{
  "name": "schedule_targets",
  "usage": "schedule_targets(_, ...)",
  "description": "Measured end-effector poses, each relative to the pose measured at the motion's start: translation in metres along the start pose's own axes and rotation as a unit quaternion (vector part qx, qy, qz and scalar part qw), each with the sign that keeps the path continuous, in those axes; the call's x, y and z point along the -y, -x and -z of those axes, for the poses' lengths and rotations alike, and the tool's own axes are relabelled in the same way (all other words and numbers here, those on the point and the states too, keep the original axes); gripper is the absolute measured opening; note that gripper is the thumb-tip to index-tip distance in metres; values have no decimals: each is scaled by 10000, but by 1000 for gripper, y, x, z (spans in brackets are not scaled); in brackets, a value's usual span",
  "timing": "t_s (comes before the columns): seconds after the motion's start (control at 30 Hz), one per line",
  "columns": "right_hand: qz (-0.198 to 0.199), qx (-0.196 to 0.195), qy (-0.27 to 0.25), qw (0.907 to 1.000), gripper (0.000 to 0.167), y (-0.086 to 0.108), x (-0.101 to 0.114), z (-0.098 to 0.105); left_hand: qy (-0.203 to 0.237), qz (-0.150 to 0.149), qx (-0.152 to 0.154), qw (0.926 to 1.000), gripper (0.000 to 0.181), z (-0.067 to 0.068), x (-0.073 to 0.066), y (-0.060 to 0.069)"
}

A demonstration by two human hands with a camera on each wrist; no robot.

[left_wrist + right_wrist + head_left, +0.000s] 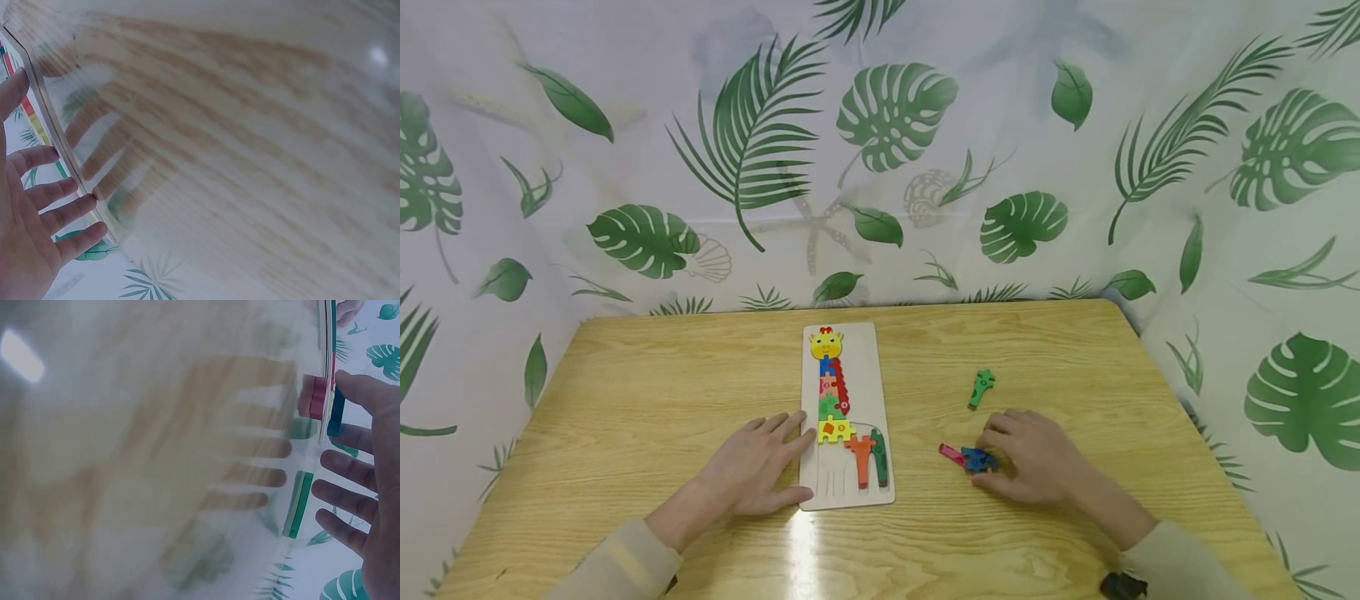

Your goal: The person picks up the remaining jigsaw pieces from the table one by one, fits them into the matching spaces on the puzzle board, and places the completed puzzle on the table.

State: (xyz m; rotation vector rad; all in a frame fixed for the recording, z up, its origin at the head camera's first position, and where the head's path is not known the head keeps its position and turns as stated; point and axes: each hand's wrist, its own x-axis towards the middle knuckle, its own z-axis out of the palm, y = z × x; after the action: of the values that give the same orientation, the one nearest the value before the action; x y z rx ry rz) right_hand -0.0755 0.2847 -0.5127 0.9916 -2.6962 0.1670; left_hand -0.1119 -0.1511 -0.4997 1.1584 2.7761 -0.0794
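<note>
A giraffe puzzle board (861, 367) lies on the table with several coloured pieces set in it, from the yellow head (826, 344) down to an orange piece (862, 458) and a dark green piece (879, 457). My left hand (758, 468) rests against the board's left edge, fingers spread and thumb near its lower corner. To the right of the board, my right hand (1033, 458) pinches a blue puzzle piece (337, 412) between thumb and index finger. Touching or overlapping the blue piece is a pink puzzle piece (951, 454); which, I cannot tell.
Beyond my right hand lies a loose green puzzle piece (981, 389). The wooden table (662, 375) meets leaf-patterned cloth (880, 242) at its back and sides. Grooves (835, 482) show at the board's lower left.
</note>
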Motion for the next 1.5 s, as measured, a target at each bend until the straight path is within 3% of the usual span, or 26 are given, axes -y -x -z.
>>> schedule_targets(0.23, 69, 50, -55, 9999, 30, -8, 5, 3, 81, 34, 58, 9999, 83, 0, 0, 0)
schedule_targets(0.57, 281, -168, -63, 9994, 31, -23, 12, 0, 57, 49, 71, 9999, 83, 0, 0, -1)
schedule_targets(1.07, 82, -156, -41, 9998, 33, -43, 28, 0, 79, 42, 105, 9999, 83, 3, 0, -1)
schedule_targets(1.5, 197, -325, -60, 9993, 37, -58, 35, -1, 58, 34, 73, 10000, 82, 7, -1, -3)
